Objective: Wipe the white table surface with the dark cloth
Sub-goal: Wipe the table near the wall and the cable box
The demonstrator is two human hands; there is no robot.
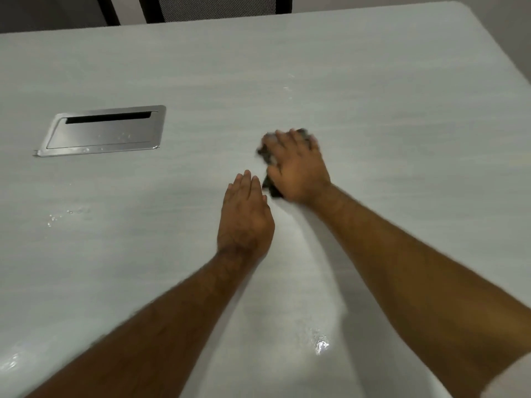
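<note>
On white table, right hand spread over dark cloth.

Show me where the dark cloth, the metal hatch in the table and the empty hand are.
Dark cloth (268, 183): head view, corner showing below the right hand.
Metal hatch (103, 133): head view, middle of its lid.
Left hand (245, 219): head view, back of the hand.

Dim, soft light; motion blur
</note>
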